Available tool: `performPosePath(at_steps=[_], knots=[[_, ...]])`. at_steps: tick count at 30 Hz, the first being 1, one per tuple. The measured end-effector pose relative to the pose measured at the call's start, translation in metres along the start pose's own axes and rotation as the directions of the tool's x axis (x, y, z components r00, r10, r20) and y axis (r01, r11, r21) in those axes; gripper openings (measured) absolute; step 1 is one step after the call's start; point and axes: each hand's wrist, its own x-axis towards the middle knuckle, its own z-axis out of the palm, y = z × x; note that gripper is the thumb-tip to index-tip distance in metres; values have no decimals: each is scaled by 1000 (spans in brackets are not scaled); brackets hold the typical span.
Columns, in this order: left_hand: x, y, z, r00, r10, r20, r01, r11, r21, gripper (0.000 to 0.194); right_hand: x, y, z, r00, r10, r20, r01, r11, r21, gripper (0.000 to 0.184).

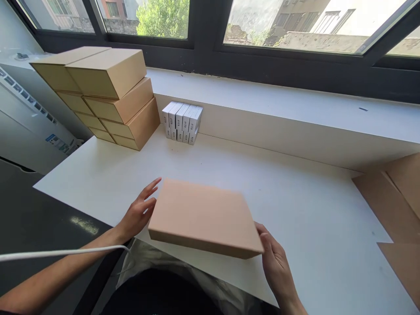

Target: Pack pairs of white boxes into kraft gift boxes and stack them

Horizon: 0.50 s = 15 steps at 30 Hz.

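A closed brown cardboard box (203, 214) is at the front of the white table, in front of my body. My right hand (274, 256) grips its right end, the thumb along the near corner and the other fingers partly hidden behind the side. At the box's left end is my left hand (141, 212), fingers stretched out and apart. Some of those fingers are close against the box's left side; whether they touch it I cannot tell.
Stacked cardboard boxes (144, 124) stand at the table's back left. Beside them, small white boxes (182, 120) are piled against the sill wall. Flat cardboard sheets (390, 205) lie at the right. A white cable (65, 253) crosses over my left forearm. The white table (311, 210) ends near my body.
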Motion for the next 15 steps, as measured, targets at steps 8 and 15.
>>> performPosePath(at_steps=[8,15], knots=[[-11,21,-1,934,-316,169,337,934,-120,30,0,-28,14,984,179,5,-177,976,-130,44],[4,47,-10,851,-451,270,524,770,-365,48,6,-56,15,928,340,154,-347,938,19,46]])
